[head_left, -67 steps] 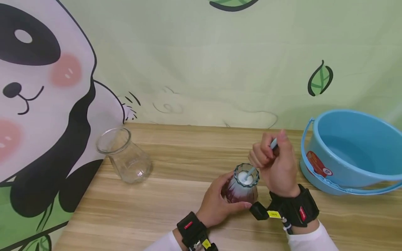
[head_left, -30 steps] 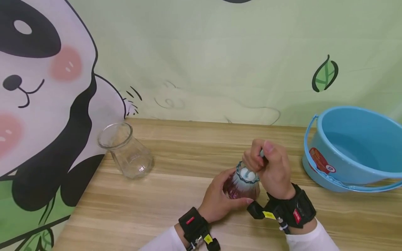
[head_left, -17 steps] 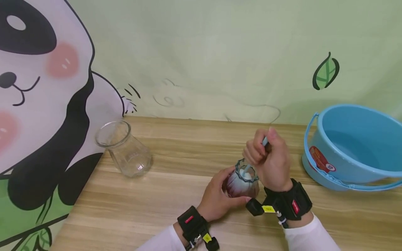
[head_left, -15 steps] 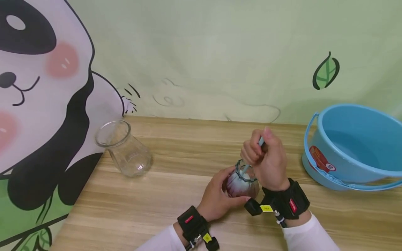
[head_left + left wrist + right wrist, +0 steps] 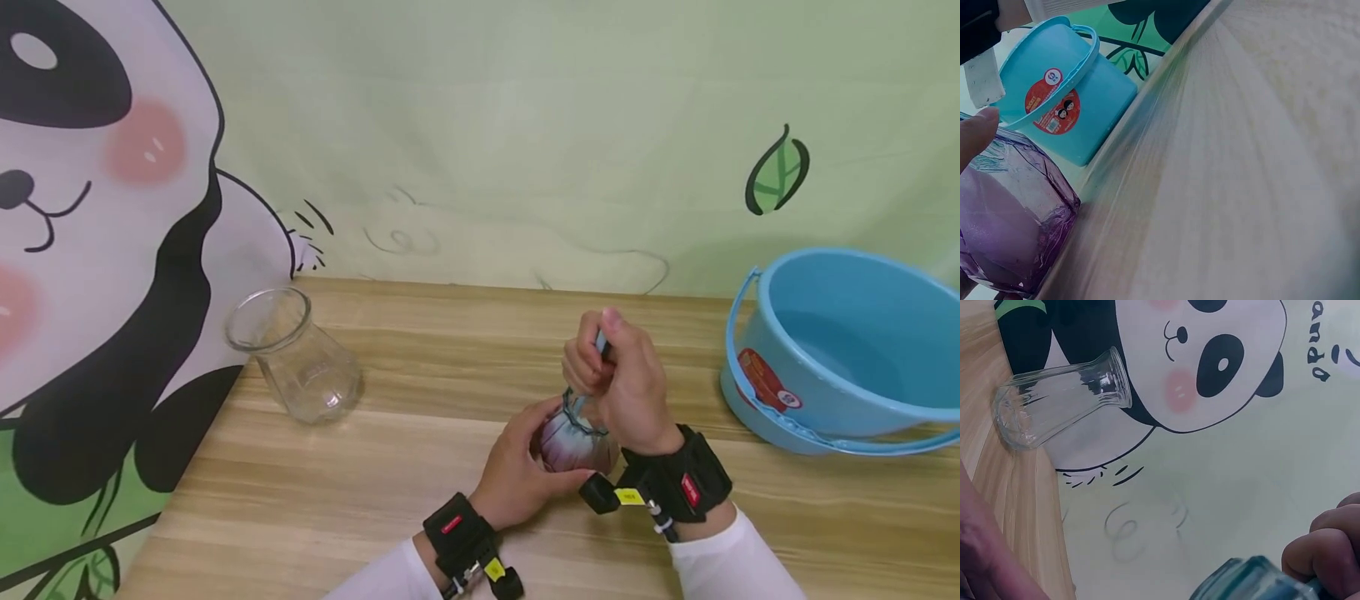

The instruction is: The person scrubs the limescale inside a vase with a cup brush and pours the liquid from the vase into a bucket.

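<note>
A small glass vase (image 5: 573, 450), blue at its scalloped rim and purple below, stands on the table in the head view. My left hand (image 5: 521, 471) grips it round the side, thumb at the front. My right hand (image 5: 626, 383) holds the pale blue handle (image 5: 602, 342) of a sponge bottle brush, fist curled just above the vase mouth. Through the purple glass in the left wrist view, the brush's pale sponge head (image 5: 997, 225) shows inside. The right hand partly covers the rim. In the right wrist view only the vase's bluish top (image 5: 1254, 584) appears.
A clear glass jar (image 5: 307, 367) with a wide lip stands on the left of the wooden table (image 5: 405, 483). To the right is a blue bucket (image 5: 825, 417) with its handle lowered. A panda-printed backdrop (image 5: 487, 150) rises behind the table.
The right hand has dipped, risen and shifted left with the brush, whose sponge head has gone from the vase's mouth down into its body. The left hand keeps its grip on the vase.
</note>
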A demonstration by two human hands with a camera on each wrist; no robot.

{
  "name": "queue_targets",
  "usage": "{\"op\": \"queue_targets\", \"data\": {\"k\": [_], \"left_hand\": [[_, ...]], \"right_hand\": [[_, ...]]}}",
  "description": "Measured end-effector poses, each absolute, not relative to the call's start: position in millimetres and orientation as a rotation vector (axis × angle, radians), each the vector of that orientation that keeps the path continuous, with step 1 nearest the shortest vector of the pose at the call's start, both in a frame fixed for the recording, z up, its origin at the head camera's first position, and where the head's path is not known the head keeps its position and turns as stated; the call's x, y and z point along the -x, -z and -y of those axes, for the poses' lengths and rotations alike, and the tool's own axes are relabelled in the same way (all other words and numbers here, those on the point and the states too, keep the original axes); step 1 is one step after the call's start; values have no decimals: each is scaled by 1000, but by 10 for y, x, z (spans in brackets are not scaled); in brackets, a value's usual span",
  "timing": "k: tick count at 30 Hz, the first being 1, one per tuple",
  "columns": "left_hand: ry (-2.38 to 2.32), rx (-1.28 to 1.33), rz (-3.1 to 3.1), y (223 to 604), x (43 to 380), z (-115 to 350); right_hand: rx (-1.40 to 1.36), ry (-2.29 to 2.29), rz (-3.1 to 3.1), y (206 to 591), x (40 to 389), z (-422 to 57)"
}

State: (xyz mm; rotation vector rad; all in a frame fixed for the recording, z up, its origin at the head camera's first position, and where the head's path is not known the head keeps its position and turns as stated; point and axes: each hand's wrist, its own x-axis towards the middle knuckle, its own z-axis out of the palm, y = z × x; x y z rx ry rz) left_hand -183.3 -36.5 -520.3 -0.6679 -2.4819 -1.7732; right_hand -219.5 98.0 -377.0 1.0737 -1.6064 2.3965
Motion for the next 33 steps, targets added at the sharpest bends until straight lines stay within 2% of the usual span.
{"op": "queue_targets", "data": {"k": [14, 18, 33], "left_hand": [[1813, 687, 2445, 5106, 1808, 337], [1816, 680, 2451, 5212, 1847, 353], [1852, 680, 2452, 5204, 1852, 361]], "right_hand": [[-1060, -2397, 1621, 3784, 2191, -991], [-1049, -2408, 1623, 3776, 2193, -970], [-972, -2320, 1584, 3763, 2190, -983]]}}
